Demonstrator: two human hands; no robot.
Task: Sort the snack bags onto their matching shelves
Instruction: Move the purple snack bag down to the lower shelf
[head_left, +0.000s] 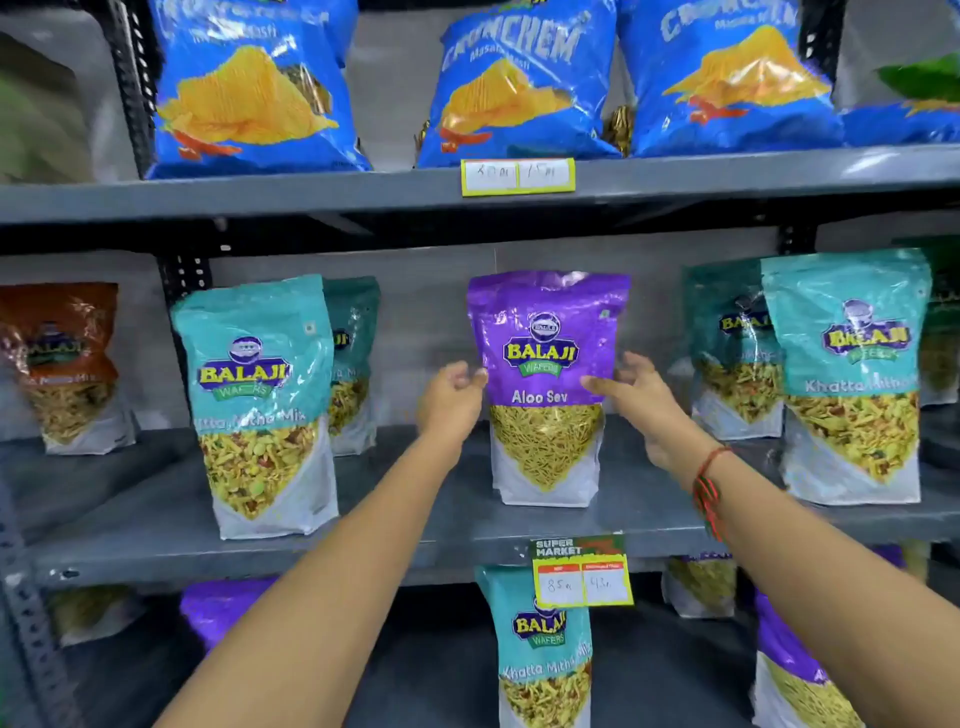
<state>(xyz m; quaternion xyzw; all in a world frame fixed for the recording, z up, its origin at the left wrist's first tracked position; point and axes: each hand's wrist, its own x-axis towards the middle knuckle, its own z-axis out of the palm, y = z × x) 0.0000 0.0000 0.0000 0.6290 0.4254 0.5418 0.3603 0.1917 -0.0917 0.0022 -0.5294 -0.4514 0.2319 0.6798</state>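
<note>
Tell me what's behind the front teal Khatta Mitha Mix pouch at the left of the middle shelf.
A second teal pouch stands behind the front teal Khatta Mitha Mix pouch, mostly covered; its name cannot be read.

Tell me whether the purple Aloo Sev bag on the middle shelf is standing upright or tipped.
Upright. The purple Aloo Sev bag stands on its flat base on the middle shelf, label facing out.

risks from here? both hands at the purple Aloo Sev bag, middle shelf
1. The Aloo Sev bag stands free between the left hand and right hand; a loose grip may tip it.
2. Its neighbours are teal Khatta Mitha bags; left here it stays missorted.
3. The right forearm may brush the price tag.
</note>
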